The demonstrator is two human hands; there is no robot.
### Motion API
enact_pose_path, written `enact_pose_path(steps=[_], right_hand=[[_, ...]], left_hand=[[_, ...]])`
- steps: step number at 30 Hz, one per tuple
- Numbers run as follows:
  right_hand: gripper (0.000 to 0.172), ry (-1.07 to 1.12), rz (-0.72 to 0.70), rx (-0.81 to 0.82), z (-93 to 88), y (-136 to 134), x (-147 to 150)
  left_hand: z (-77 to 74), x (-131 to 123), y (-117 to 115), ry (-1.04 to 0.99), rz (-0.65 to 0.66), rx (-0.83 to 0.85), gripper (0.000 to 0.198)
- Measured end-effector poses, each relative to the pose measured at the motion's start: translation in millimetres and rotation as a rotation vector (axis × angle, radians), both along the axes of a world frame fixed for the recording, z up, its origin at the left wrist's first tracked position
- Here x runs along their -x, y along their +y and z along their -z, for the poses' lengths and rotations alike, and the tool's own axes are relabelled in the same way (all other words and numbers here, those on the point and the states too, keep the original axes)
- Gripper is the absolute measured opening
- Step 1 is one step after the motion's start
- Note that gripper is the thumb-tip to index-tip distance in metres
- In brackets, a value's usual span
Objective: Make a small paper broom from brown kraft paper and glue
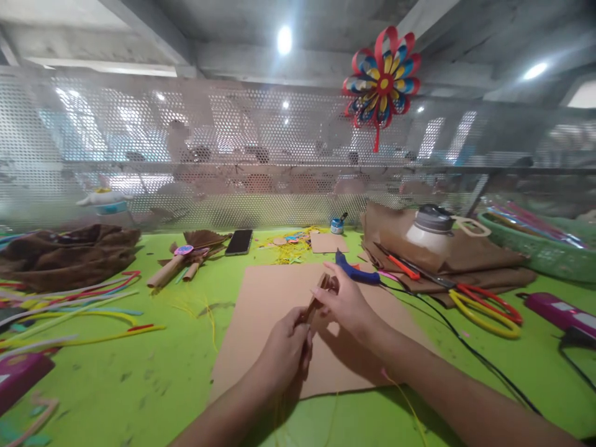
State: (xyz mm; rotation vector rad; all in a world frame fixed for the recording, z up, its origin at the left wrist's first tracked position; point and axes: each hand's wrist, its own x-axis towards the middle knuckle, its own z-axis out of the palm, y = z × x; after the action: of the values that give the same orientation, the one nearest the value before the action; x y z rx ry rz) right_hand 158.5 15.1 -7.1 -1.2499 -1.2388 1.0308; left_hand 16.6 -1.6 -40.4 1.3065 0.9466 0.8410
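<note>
Both my hands hold a thin brown rolled paper stick (318, 296) above a brown cardboard sheet (261, 323) on the green table. My left hand (285, 351) is closed around the stick's lower end. My right hand (345, 302) pinches its upper end with the fingertips. A blue glue gun (354, 271) lies just beyond my right hand, its black cord running off to the right.
Brown paper sheets (470, 254) with a white jug (429, 228), scissors (484, 304) and a green basket (540, 248) sit right. A phone (239, 241), brown paper crafts (186, 257), brown cloth (65, 251) and coloured strips (69, 310) lie left. A pinwheel (382, 77) hangs on the mesh screen.
</note>
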Motion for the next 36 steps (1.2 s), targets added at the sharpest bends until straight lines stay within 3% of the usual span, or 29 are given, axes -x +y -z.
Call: enact_pose_path(steps=[5,14,17,23,36], right_hand=[[0.061,0.119,-0.033,-0.010,-1.3,-4.7,-2.9],[0.050,0.047,-0.021,-0.075,3.9,-1.0,-4.3],[0.052,0.053,-0.007,-0.063,3.7,-2.9,-2.4],[0.053,0.058,-0.014,-0.088,4.9,-10.6,4.1],[0.056,0.054,-0.036,-0.098,14.0,-13.3,5.6]], left_hand=[[-7.8,1.4,-1.2,-0.013,0.020,0.083,0.030],[-25.3,3.7,-6.3,-0.004,0.090,0.180,0.027],[-25.5,5.1,-6.3,-0.055,0.140,0.228,0.021],[-27.5,7.1,-5.8,-0.084,0.120,0.252,0.041],[-22.2,5.6,-4.6,-0.033,0.099,0.199,0.033]])
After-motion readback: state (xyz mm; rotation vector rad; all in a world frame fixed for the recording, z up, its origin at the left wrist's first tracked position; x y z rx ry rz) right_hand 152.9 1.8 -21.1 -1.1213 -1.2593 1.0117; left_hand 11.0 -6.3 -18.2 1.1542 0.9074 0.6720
